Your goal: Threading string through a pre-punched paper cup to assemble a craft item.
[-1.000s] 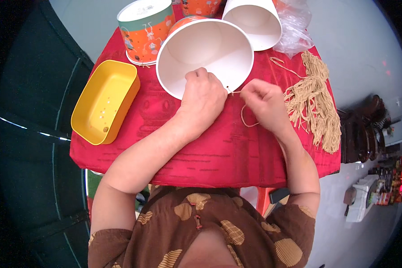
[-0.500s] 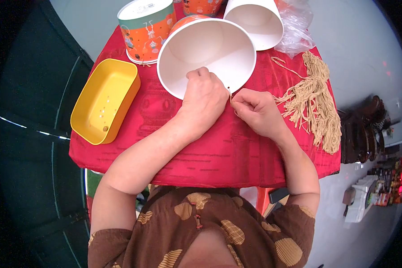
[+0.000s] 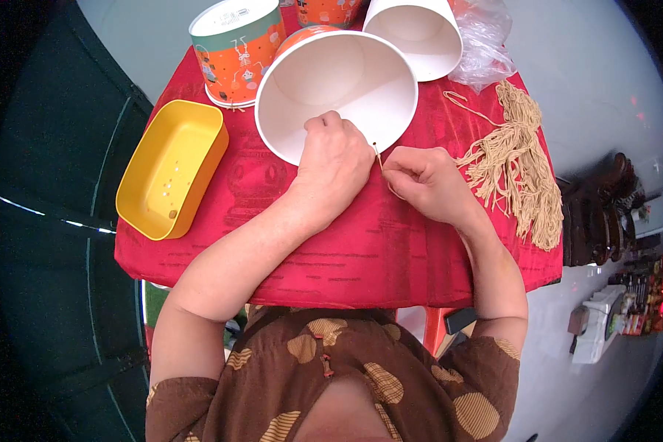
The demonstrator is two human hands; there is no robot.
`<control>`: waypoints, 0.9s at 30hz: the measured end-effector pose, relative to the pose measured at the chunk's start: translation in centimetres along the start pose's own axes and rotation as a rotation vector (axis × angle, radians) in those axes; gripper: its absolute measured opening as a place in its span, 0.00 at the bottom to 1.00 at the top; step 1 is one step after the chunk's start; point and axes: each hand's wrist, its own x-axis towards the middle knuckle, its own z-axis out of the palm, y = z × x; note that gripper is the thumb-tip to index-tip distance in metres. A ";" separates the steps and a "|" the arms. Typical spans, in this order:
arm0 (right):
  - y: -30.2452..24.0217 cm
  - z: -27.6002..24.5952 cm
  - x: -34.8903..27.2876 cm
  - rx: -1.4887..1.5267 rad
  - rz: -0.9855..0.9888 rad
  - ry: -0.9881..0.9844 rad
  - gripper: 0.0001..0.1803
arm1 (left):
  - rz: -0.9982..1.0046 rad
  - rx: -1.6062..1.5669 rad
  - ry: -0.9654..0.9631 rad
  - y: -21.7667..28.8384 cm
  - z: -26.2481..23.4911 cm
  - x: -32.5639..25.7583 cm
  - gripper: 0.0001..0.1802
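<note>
A large round paper bucket (image 3: pixel 331 81), white inside with an orange printed outside, lies tilted with its mouth toward me. My left hand (image 3: pixel 335 162) is closed over its near rim, fingers curled inside. Just right of that hand, a short tan string (image 3: pixel 378 156) runs from a small dark hole near the rim. My right hand (image 3: pixel 423 180) pinches the string's other end between thumb and fingers, slightly apart from the bucket. A bundle of similar tan strings (image 3: pixel 519 162) lies on the table to the right.
At the left stands a yellow plastic box (image 3: pixel 151 214) holding small bits. Behind are an upturned orange and green bucket (image 3: pixel 239 62), another white-lined bucket (image 3: pixel 420 44) on its side and a clear plastic bag (image 3: pixel 482 44). A red cloth (image 3: pixel 331 272) covers the table.
My right hand has drawn slightly away from the rim, and more of the string shows between it and the hole. My left hand keeps its hold on the bucket.
</note>
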 end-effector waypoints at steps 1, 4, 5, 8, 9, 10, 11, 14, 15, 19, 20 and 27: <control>0.0 0.0 0.0 0.061 0.008 0.017 0.03 | -0.001 0.010 0.020 0.0 0.0 0.0 0.07; 0.5 -0.8 0.3 0.021 0.068 0.223 0.04 | -0.014 0.002 0.044 -0.2 -0.1 0.1 0.07; 0.6 -0.7 0.3 0.021 0.068 0.222 0.04 | -0.025 -0.015 0.046 -0.3 -0.2 0.1 0.07; 0.6 -0.6 0.3 0.050 0.173 0.253 0.06 | -0.038 -0.043 0.045 -0.5 -0.3 0.1 0.07; 0.7 -0.7 0.4 0.014 0.141 0.253 0.06 | -0.039 -0.042 0.043 -0.6 -0.3 0.1 0.07; 0.8 -0.7 0.4 -0.022 0.108 0.252 0.06 | -0.052 -0.078 0.081 -0.7 -0.3 0.0 0.06; 0.9 -0.6 0.4 -0.021 0.108 0.251 0.06 | -0.064 -0.113 0.118 -0.8 -0.2 0.0 0.06; 0.9 -0.1 0.4 0.047 0.081 0.202 0.07 | -0.102 -0.235 0.169 -0.8 -0.3 -0.1 0.06; 0.6 0.1 0.4 0.070 0.109 0.176 0.06 | -0.102 -0.235 0.168 -0.8 -0.3 -0.2 0.06; -0.1 0.8 0.1 0.038 0.024 0.167 0.07 | -0.122 -0.539 0.292 -0.4 -0.3 0.0 0.08; -0.2 1.1 0.0 0.032 -0.022 0.198 0.09 | -0.118 -0.635 0.338 -0.4 -0.3 0.0 0.08; 0.1 1.8 -0.1 -0.211 -0.326 0.325 0.12 | -0.049 -0.955 0.371 -0.4 0.9 0.2 0.06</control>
